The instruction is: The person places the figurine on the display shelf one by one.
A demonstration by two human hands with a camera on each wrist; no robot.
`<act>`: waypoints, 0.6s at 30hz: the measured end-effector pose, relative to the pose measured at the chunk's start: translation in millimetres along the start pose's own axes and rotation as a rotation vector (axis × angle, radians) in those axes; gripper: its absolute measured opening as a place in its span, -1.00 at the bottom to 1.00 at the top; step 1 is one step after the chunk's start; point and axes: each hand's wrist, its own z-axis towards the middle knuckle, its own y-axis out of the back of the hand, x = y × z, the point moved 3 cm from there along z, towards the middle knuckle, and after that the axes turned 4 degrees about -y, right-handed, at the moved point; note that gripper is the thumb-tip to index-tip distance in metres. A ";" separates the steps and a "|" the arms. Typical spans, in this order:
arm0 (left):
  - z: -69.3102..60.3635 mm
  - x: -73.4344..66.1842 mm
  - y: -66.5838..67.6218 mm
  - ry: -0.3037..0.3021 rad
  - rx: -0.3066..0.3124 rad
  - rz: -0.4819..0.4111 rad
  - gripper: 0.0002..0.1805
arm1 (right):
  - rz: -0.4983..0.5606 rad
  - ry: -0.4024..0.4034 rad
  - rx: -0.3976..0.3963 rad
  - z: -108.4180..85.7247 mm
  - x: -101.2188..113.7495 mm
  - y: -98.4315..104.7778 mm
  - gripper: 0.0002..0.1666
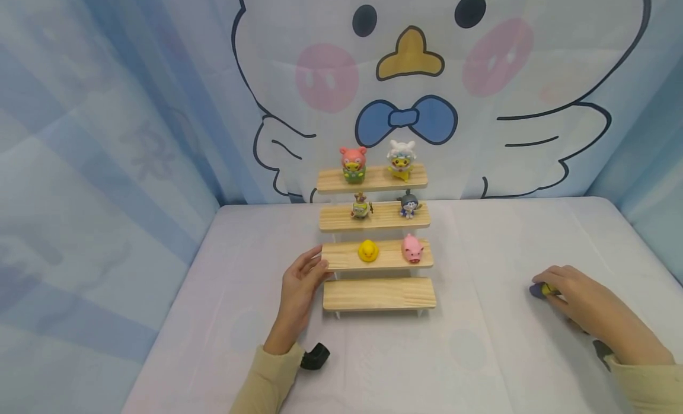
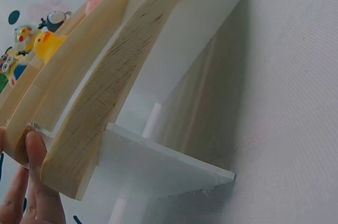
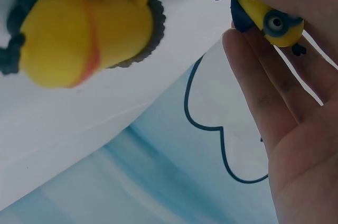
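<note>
A wooden tiered display shelf point(image 1: 379, 293) stands at the middle of the table. My left hand point(image 1: 300, 289) grips the left end of its second plank from the bottom; in the left wrist view its fingers point(image 2: 39, 176) are at that plank's end. On that plank sit a yellow duck point(image 1: 368, 251) and a pink pig point(image 1: 412, 249). Far to the right, my right hand point(image 1: 584, 298) pinches a Minion figure point(image 3: 272, 18) in blue overalls between thumb and fingers, close to the tabletop. Another yellow figure point(image 3: 58, 34), blurred, lies near the right wrist; the head view mostly hides it.
Higher planks carry a pink-hooded figure point(image 1: 354, 165), a white-hooded figure point(image 1: 401, 160), a crowned figure point(image 1: 361, 207) and a grey-topped figure point(image 1: 408, 204). The lowest plank is bare. Behind hangs a printed curtain point(image 1: 411, 182). A black wrist-camera piece point(image 1: 315, 357) sits by the left cuff.
</note>
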 end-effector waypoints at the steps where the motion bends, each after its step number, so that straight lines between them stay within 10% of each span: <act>1: -0.1 -0.1 0.0 0.000 0.000 -0.001 -0.52 | -0.001 0.000 0.000 0.3 1.4 1.0 -0.62; 10: -0.8 -0.4 0.0 -0.002 -0.006 -0.001 -0.52 | -0.008 -0.012 0.008 4.8 17.6 10.0 -0.61; 18: -0.2 1.2 0.0 0.000 -0.004 0.009 -0.50 | 0.016 0.101 -0.157 5.4 35.8 19.8 -0.59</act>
